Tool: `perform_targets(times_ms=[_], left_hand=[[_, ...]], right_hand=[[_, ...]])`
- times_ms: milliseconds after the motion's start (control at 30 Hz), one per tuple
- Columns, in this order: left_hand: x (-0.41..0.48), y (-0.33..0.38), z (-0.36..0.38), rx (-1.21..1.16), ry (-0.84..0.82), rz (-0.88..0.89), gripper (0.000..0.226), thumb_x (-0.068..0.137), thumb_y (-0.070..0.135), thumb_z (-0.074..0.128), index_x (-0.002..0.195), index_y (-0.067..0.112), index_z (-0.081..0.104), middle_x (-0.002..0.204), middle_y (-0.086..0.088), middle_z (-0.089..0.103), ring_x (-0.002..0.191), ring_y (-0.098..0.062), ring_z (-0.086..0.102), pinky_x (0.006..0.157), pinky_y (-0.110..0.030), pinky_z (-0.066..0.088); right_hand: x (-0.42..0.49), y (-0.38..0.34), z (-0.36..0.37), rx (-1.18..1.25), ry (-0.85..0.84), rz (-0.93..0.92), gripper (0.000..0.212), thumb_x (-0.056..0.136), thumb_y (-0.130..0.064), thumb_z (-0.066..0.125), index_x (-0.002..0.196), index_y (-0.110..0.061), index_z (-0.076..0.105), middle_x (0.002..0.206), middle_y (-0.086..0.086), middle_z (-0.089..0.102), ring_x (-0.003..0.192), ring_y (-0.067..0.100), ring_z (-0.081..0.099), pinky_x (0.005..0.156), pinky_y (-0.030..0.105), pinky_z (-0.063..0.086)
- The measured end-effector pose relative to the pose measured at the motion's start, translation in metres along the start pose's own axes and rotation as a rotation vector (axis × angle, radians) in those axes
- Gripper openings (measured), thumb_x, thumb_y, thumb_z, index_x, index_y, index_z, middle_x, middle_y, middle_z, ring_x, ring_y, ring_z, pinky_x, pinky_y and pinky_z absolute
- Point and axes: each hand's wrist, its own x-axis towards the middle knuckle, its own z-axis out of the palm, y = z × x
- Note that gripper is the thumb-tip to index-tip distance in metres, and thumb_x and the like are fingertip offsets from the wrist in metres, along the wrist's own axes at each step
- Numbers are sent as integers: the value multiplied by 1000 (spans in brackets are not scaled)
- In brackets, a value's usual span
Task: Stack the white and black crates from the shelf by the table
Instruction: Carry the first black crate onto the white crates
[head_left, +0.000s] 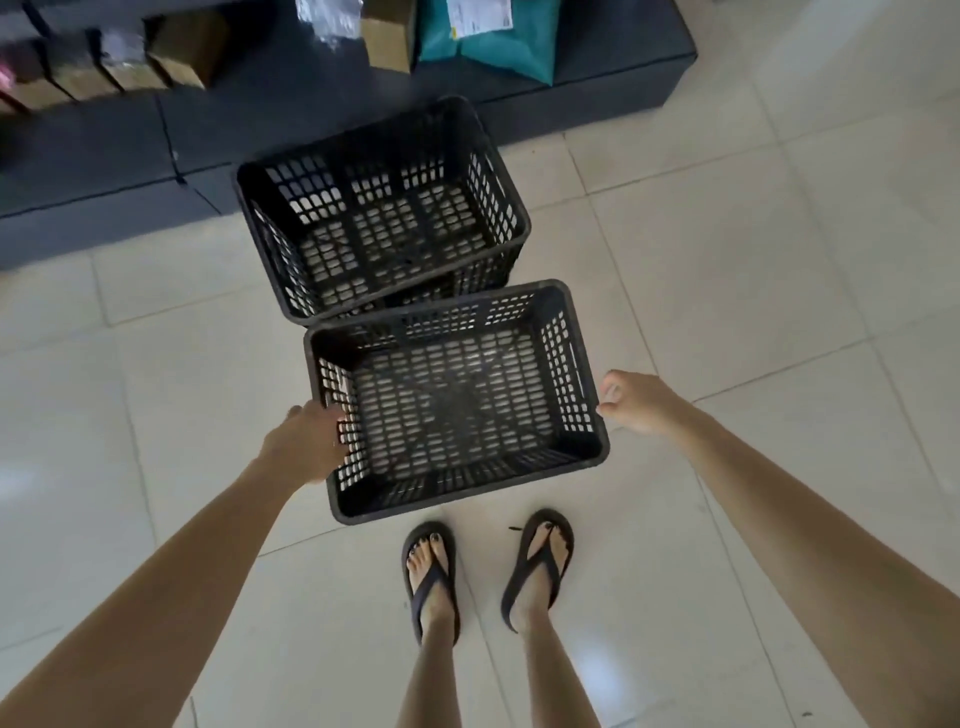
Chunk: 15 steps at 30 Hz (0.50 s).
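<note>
Gripping the near crate at left is the left hand.

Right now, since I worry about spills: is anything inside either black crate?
No, near crate and far crate are both empty, floor showing through their slots.

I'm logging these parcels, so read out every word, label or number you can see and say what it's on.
White shipping label on the teal mailer bag: print too blurred to read.
Clear plastic packet: markings too blurred to read.
Near black crate and far black crate: no lettering visible.
Nothing here is legible.
</note>
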Motion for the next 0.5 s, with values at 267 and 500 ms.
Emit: perform_targets(times_ms=[267, 500], left_hand=[[89, -23, 81, 7, 51, -87, 59, 86, 8, 55, 141, 9, 35, 139, -20, 31, 124, -40, 38, 98, -53, 45], [134, -36, 103, 3, 109, -113, 66, 80, -6, 54, 141, 5, 32, 125, -31, 36, 108, -49, 46, 87, -53, 47]], right_hand=[[104, 24, 55, 6, 131, 55, 57, 87, -22, 62, 138, -16, 37, 131, 17, 48, 117, 34, 53, 98, 40, 43], [155, 42, 67, 63, 129, 108, 81, 86, -16, 66, 149, -24, 16, 140, 17, 45, 124, 36, 49, 100, 41, 41]])
